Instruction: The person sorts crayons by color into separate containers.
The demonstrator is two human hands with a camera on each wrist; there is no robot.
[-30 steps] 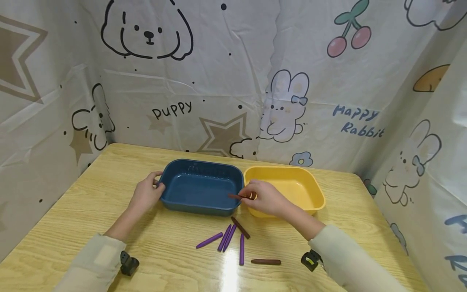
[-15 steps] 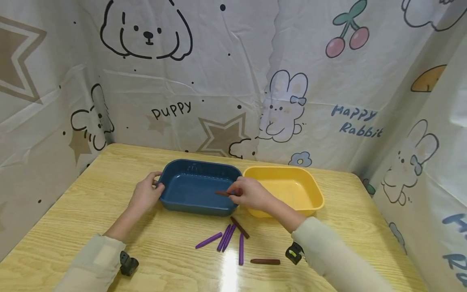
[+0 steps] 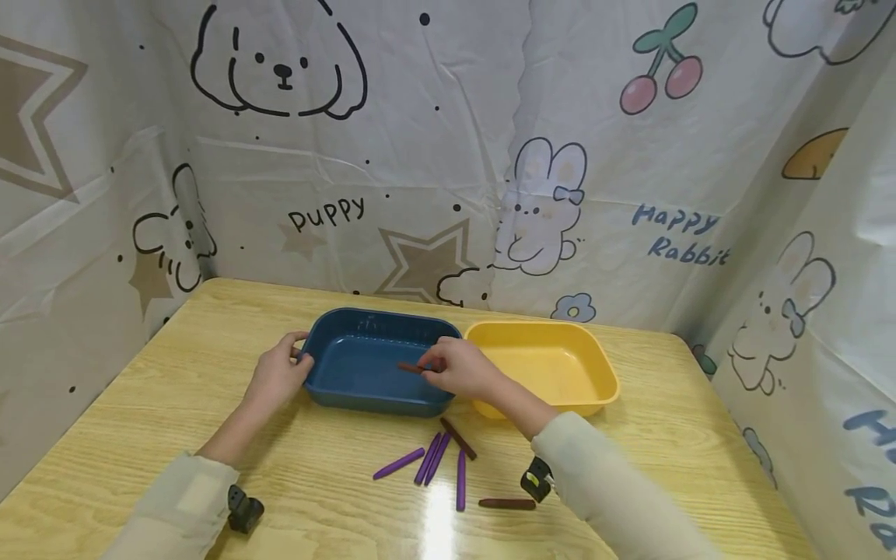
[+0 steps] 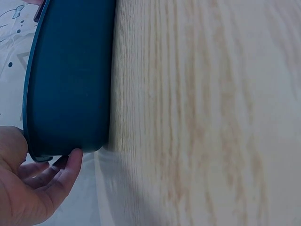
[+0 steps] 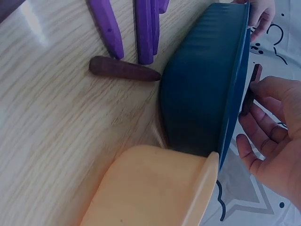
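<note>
In the head view, the right hand (image 3: 458,367) hides one end of the brown stick (image 3: 409,367) and part of the rim of the blue tray (image 3: 378,404). The left wrist view cuts the left hand (image 4: 28,195); a dark piece (image 4: 38,13) at its top is perhaps the same stick. The right wrist view cuts the yellow tray (image 5: 146,188).

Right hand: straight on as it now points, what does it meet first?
Probably the blue tray's left wall, beside the left hand, with the pinched brown crayon leading. Height is hard to judge, so the right hand might pass over.
</note>
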